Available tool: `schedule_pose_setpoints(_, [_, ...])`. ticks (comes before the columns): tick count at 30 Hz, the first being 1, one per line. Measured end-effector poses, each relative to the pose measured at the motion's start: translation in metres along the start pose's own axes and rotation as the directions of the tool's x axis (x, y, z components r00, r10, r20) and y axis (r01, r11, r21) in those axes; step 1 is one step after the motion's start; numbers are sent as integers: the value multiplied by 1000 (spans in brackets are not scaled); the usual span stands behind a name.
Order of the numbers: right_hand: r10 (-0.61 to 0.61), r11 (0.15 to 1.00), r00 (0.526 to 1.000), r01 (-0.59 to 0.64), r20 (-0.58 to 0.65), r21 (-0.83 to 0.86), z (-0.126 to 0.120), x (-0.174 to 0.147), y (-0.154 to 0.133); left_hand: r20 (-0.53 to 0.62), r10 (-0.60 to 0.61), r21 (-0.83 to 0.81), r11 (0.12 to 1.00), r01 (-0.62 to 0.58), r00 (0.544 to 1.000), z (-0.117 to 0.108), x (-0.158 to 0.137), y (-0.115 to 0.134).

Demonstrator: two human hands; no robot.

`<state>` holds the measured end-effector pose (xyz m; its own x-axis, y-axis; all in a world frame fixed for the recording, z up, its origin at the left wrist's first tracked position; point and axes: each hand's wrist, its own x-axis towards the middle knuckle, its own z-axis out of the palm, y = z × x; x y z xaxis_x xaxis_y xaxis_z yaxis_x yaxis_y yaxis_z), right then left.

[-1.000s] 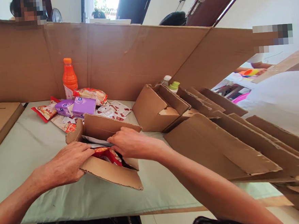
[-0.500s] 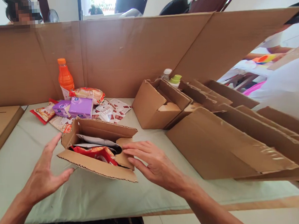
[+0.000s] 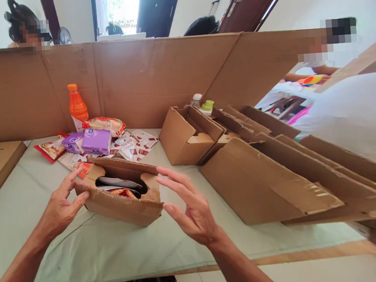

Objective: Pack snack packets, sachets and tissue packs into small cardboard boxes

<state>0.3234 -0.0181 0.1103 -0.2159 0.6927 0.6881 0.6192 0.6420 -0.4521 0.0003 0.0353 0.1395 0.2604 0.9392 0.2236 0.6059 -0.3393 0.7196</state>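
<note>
An open cardboard box (image 3: 122, 208) sits on the table in front of me, its two long flaps standing up and leaning inward. Inside are silvery-grey packets (image 3: 122, 182) and part of a red-and-yellow snack packet (image 3: 124, 192); the flaps hide the rest. At the box's left end, my left hand (image 3: 62, 205) has its fingers apart, with the thumb at the near flap's corner. Across from it, my right hand (image 3: 191, 205) is spread, its fingertips at or very close to the right corners of the flaps. Neither hand grips anything that I can see.
Behind the box lie purple tissue packs (image 3: 96, 141), a bread packet (image 3: 106, 125), and printed pouches (image 3: 137, 145) near an orange drink bottle (image 3: 78, 106). Several cardboard boxes (image 3: 258, 183) stand at right. A cardboard wall (image 3: 164, 74) runs along the back. Other people sit beyond it.
The box's long flaps have come up and inward, covering more of the contents. My right hand has moved off the right end flap and opened wider; my left thumb has reached the near flap.
</note>
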Motion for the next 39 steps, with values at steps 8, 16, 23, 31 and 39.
schedule_pose_setpoints(8, [135,978,990,-141,-51,-154,9,-3,14,-65,110,164,982,-98,992,23,22,-9])
schedule_pose_setpoints(16, [-41,995,971,60,234,-75,14,-18,29,181,207,117,966,-230,962,10,27,-27])
schedule_pose_setpoints(23, [45,999,984,-46,171,4,28,-41,29,301,306,5,947,-322,903,-1,51,-37])
schedule_pose_setpoints(31, [181,975,981,-189,77,119,36,-50,33,238,339,-92,941,-327,910,23,36,-41])
schedule_pose_setpoints(39, [320,903,942,-336,104,269,56,-53,47,136,350,100,926,-364,927,21,-90,-32])
